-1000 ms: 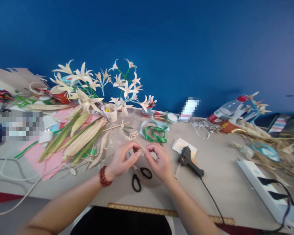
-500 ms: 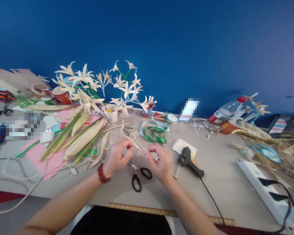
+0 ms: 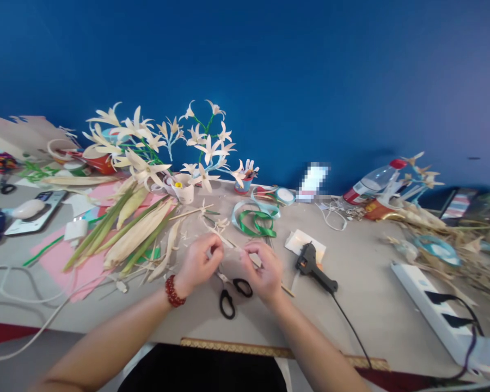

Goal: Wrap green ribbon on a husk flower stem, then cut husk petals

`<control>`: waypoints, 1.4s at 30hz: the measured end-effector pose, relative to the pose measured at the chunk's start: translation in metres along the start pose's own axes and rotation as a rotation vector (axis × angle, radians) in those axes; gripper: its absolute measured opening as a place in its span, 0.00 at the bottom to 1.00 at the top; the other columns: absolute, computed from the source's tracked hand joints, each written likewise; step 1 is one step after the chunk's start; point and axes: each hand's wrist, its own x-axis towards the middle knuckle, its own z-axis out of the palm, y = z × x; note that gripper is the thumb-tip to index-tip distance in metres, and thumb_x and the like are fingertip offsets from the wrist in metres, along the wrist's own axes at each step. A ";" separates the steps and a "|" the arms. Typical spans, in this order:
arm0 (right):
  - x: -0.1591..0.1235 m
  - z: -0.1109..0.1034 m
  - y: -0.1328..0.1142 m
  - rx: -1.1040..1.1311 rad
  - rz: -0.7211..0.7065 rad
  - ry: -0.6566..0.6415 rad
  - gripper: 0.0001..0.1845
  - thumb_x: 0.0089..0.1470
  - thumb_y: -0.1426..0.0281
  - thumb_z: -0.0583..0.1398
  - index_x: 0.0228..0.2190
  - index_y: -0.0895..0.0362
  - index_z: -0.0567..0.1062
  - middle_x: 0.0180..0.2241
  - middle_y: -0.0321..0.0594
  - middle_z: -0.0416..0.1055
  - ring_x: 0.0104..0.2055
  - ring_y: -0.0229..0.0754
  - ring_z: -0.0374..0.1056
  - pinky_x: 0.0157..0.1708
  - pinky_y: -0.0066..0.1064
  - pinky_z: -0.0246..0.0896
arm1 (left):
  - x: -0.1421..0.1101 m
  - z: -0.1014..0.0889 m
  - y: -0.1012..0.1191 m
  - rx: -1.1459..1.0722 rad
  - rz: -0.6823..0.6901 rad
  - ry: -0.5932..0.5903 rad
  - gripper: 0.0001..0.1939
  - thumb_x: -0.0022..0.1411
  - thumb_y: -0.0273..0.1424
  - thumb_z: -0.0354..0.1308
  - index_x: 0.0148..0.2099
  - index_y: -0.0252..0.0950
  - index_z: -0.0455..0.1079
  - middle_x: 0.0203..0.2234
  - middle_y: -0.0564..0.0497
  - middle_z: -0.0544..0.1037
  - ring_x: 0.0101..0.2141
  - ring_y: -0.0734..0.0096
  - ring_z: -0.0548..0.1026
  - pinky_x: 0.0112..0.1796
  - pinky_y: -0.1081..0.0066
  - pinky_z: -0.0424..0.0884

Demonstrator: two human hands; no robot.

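My left hand (image 3: 200,261), with a red bead bracelet (image 3: 174,291) at its wrist, has thumb and fingers pinched together. Opposite it, my right hand (image 3: 264,269) is closed in a similar pinch, a short gap away. A thin pale strip (image 3: 225,239) shows between the fingertips, but whether it is held or lies on the table behind them I cannot tell. Black-handled scissors (image 3: 227,302) lie just below the hands, blades partly covered. Right of my right hand, a black glue gun (image 3: 315,267) rests by a white pad (image 3: 300,239).
Corn husks (image 3: 141,234) lie on pink paper at left, before pale husk flowers (image 3: 206,149) standing in cups. Green ribbon (image 3: 257,223) lies beyond the hands. A bottle (image 3: 373,182), a power strip (image 3: 424,313) and dried husks (image 3: 473,256) are at right.
Both hands keep nearly the same pinched pose, with a slight shift of my right hand's fingers. The whole view has moved slightly, so things at the right appear a little further left.
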 end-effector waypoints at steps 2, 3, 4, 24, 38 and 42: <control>0.000 -0.001 0.001 -0.004 0.007 0.045 0.05 0.55 0.76 0.58 0.29 0.54 0.69 0.27 0.39 0.71 0.31 0.42 0.69 0.34 0.34 0.64 | 0.000 -0.003 0.001 -0.044 -0.016 0.008 0.08 0.61 0.26 0.47 0.31 0.36 0.65 0.24 0.53 0.70 0.28 0.71 0.68 0.32 0.71 0.64; 0.000 -0.001 0.000 0.000 0.011 0.041 0.05 0.55 0.76 0.58 0.29 0.54 0.70 0.28 0.38 0.71 0.32 0.42 0.69 0.34 0.34 0.64 | 0.001 -0.004 0.003 -0.069 -0.001 -0.007 0.07 0.62 0.27 0.47 0.33 0.36 0.66 0.27 0.52 0.71 0.30 0.70 0.70 0.33 0.70 0.65; 0.001 0.000 0.000 0.008 0.015 0.022 0.05 0.55 0.76 0.58 0.29 0.54 0.70 0.28 0.38 0.71 0.31 0.42 0.69 0.34 0.34 0.64 | 0.001 -0.004 0.006 -0.085 0.025 -0.028 0.07 0.63 0.28 0.48 0.36 0.36 0.67 0.29 0.51 0.73 0.32 0.69 0.71 0.35 0.70 0.66; 0.004 0.002 0.000 0.055 0.090 -0.106 0.03 0.56 0.73 0.58 0.31 0.55 0.71 0.29 0.40 0.73 0.33 0.42 0.69 0.36 0.34 0.65 | 0.003 -0.003 0.011 0.117 0.221 -0.070 0.08 0.63 0.27 0.49 0.31 0.37 0.64 0.27 0.50 0.72 0.33 0.66 0.70 0.41 0.63 0.67; 0.007 0.000 0.006 -0.060 0.144 -0.199 0.05 0.52 0.75 0.58 0.26 0.55 0.72 0.25 0.37 0.73 0.28 0.40 0.68 0.31 0.30 0.63 | 0.003 -0.004 0.015 0.269 0.323 -0.096 0.09 0.60 0.25 0.49 0.27 0.38 0.63 0.22 0.52 0.69 0.29 0.67 0.67 0.43 0.61 0.66; 0.011 -0.014 0.019 -0.212 0.140 -0.101 0.04 0.51 0.75 0.57 0.28 0.55 0.72 0.27 0.38 0.73 0.30 0.43 0.69 0.33 0.32 0.64 | 0.002 -0.006 0.012 0.233 0.308 -0.053 0.08 0.60 0.26 0.50 0.28 0.38 0.63 0.22 0.52 0.69 0.28 0.67 0.67 0.42 0.62 0.66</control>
